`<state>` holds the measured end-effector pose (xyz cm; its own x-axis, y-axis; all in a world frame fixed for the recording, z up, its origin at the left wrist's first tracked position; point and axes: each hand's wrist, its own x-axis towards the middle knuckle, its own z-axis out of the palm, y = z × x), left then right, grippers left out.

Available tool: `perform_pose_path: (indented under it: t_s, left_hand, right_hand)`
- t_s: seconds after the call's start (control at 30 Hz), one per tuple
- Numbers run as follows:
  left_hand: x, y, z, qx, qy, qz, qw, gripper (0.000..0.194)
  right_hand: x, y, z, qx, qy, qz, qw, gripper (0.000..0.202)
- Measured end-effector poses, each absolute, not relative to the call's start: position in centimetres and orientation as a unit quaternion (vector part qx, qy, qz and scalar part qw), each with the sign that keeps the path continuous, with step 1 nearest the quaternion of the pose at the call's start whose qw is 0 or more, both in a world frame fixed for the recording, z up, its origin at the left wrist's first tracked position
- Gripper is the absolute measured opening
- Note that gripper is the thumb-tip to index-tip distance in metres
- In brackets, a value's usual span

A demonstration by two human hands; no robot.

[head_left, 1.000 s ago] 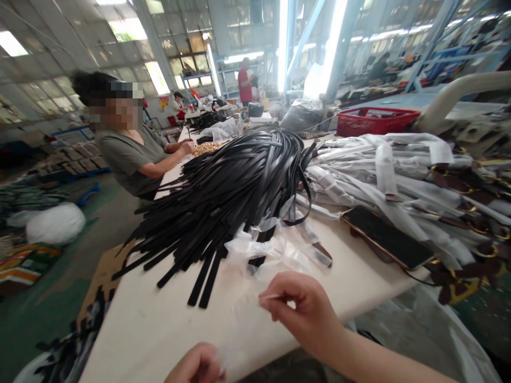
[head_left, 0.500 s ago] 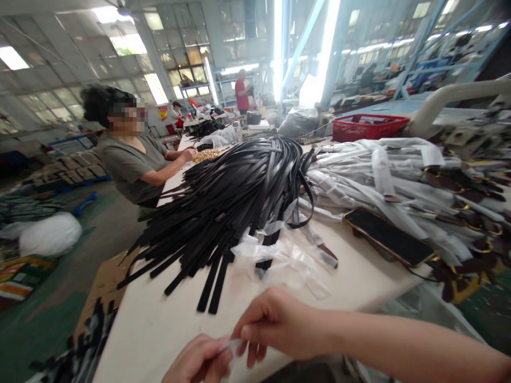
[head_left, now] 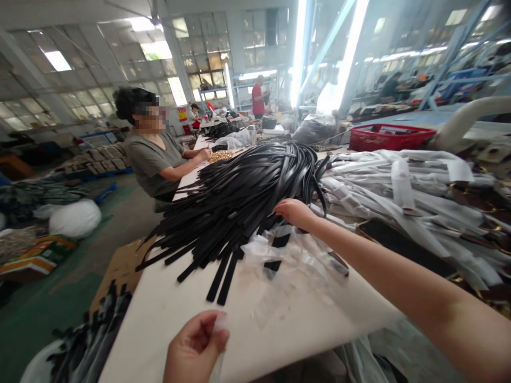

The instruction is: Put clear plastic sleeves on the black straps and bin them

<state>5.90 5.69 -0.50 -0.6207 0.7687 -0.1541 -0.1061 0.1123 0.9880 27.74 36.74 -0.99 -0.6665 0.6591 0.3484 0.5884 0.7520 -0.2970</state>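
A big heap of black straps (head_left: 243,197) lies across the white table (head_left: 171,319), with the strap ends fanning toward the near left edge. My right hand (head_left: 293,211) reaches out onto the heap's right side and touches the straps with its fingers down; whether they grip a strap is hidden. My left hand (head_left: 195,346) stays near the table's front edge and pinches a clear plastic sleeve (head_left: 219,340). Loose clear plastic sleeves (head_left: 287,255) lie crumpled between the heap and my right arm.
White-wrapped straps (head_left: 399,181) are piled at the right, and a dark phone (head_left: 399,244) lies partly under my arm. A red basket (head_left: 389,136) stands at the back. A person in a grey shirt (head_left: 154,159) sits at the table's left side. Bags lie on the floor at left.
My right hand left the clear sleeve near my left hand and moved forward onto the black strap heap. My left hand still holds the sleeve. The view shifted slightly left.
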Motion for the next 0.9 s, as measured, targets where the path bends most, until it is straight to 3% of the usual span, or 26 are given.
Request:
perform_pose_path:
  t_s: [0.13, 0.23, 0.33, 0.47, 0.6, 0.9]
  left_hand:
    - [6.2, 5.8, -0.4, 0.256, 0.666, 0.606, 0.352, 0.044]
    - [6.3, 5.9, -0.9, 0.255, 0.668, 0.604, 0.351, 0.037]
    - [6.6, 5.8, -1.2, 0.264, 0.675, 0.597, 0.345, 0.034]
    - [7.3, 5.4, -0.5, 0.294, 0.68, 0.586, 0.328, 0.028]
    - [8.1, 5.0, 0.4, 0.303, 0.686, 0.589, 0.301, 0.023]
    - [7.9, 4.7, 0.4, 0.326, 0.697, 0.564, 0.3, 0.03]
  right_hand:
    - [28.0, 33.3, 2.5, -0.347, -0.879, 0.047, 0.323, 0.023]
    - [27.9, 26.7, 6.3, -0.27, -0.894, 0.039, 0.355, 0.02]
    - [27.8, 19.4, 8.7, -0.131, -0.955, 0.019, 0.265, 0.017]
    - [27.3, 15.4, 8.6, -0.145, -0.979, 0.093, 0.112, 0.011]
    - [27.1, 16.3, 7.4, -0.206, -0.965, 0.131, 0.099, 0.017]
    - [27.1, 16.2, 6.8, -0.21, -0.957, 0.182, 0.088, 0.021]
